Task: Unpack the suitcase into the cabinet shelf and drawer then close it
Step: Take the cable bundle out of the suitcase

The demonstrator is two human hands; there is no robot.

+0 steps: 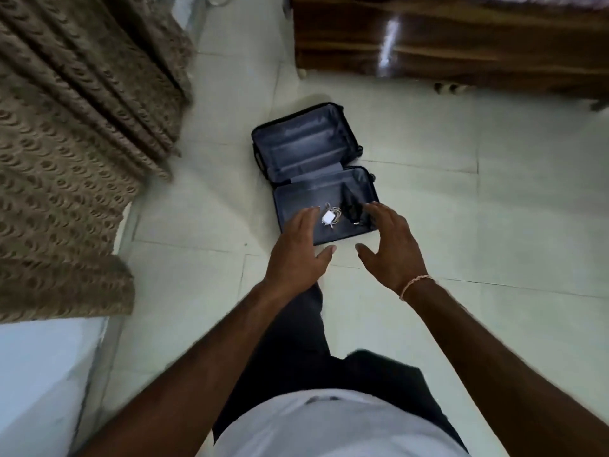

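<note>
Dim, flat indoor light with a greenish cast over the pale tiled floor. A white glare streak sits on the glossy dark wooden cabinet. Motion blur softens everything (most at the brown patterned curtain); wide-angle bending warps the edges.

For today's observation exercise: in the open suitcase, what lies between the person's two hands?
In the head view, a white charger with its coiled cable and a dark item lie in the suitcase, between the left hand and right hand.
</note>
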